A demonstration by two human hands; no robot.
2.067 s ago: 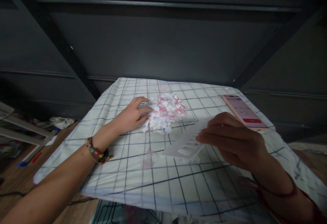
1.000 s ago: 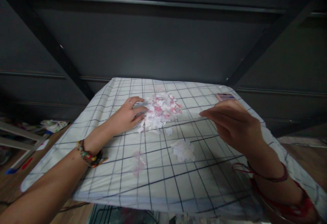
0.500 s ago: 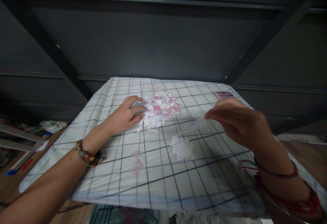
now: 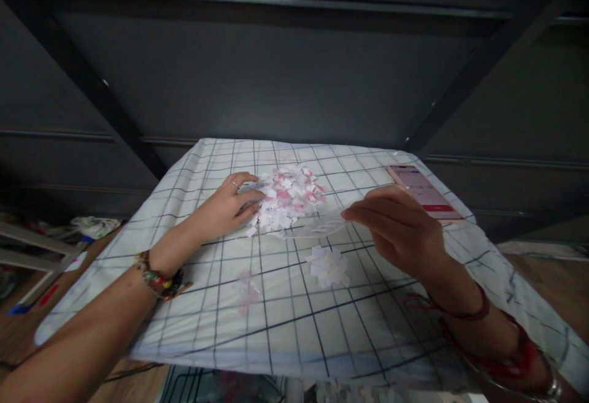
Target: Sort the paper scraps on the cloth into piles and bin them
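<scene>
A heap of small white and pink paper-like pieces (image 4: 292,197) lies at the middle of the table. My left hand (image 4: 230,205) rests at the heap's left edge, fingers spread, the fingertips touching its pieces; a ring is on one finger. To the right, my right hand (image 4: 400,225) pinches one end of a clear plastic bag (image 4: 317,226), which stretches flat and leftward in front of the heap. Below the bag sits a smaller cluster of white pieces (image 4: 328,266). A thin pinkish see-through piece (image 4: 248,292) lies nearer the front edge.
A phone (image 4: 426,194) with a lit screen lies on the right side of the table, just behind my right hand. The table wears a white checked cloth (image 4: 294,329). Dark panels (image 4: 276,78) rise directly behind it. A wire rack (image 4: 197,384) shows below the front edge.
My right hand has moved left with the clear plastic bag, which now reaches the front of the heap. More of the phone is uncovered. My left hand has stayed in place.
</scene>
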